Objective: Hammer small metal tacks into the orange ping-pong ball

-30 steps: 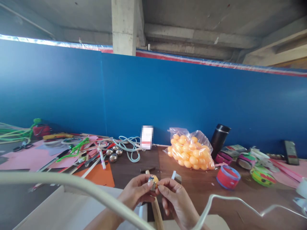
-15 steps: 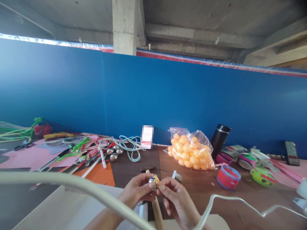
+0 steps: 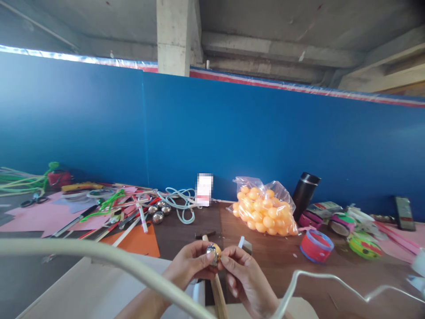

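Observation:
Between the thumb and fingers of my left hand (image 3: 187, 265) is a small shiny silver ball (image 3: 213, 254), with orange showing on its far side. My right hand (image 3: 247, 275) pinches at the ball's right edge; whatever lies between those fingertips is too small to make out. Beneath both hands a hammer (image 3: 218, 294) rests with its wooden handle toward me and its dark head farther off. Several similar silver balls (image 3: 158, 217) sit in a cluster to the left, beyond my left hand. A clear bag of orange balls (image 3: 265, 212) stands beyond my right hand.
Left are a heap of sticks and pens, scissors (image 3: 34, 200) and orange paper (image 3: 142, 243). A pale cord (image 3: 182, 208) lies coiled behind. At right stand a black flask (image 3: 305, 195) and a tape roll (image 3: 316, 246). A thick pale cable (image 3: 133, 268) crosses the foreground.
Both hands stay almost where they were, still at the silver ball. The whole view has shifted very slightly; nothing was picked up or let go.

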{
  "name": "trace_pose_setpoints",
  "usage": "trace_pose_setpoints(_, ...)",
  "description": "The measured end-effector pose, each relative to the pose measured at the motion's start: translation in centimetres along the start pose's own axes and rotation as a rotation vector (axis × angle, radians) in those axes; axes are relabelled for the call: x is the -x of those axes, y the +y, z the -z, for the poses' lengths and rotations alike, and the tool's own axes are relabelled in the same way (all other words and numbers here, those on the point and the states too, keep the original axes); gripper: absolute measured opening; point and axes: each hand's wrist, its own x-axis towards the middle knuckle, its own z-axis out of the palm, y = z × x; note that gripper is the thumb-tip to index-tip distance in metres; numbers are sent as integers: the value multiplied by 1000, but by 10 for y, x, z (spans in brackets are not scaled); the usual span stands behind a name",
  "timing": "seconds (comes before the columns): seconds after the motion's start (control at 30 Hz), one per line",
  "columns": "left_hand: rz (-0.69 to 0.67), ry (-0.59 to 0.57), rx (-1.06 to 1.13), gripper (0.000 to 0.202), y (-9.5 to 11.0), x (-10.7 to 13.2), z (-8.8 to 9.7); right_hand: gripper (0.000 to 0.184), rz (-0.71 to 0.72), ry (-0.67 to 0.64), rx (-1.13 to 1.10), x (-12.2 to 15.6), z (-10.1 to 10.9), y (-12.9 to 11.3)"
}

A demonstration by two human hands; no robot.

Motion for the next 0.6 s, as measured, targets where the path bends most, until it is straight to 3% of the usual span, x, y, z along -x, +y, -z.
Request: trace_pose_setpoints(0.6, 12, -28, -17, 31, 0, 1, 0, 24, 2, -26, -1, 1, 0, -1)
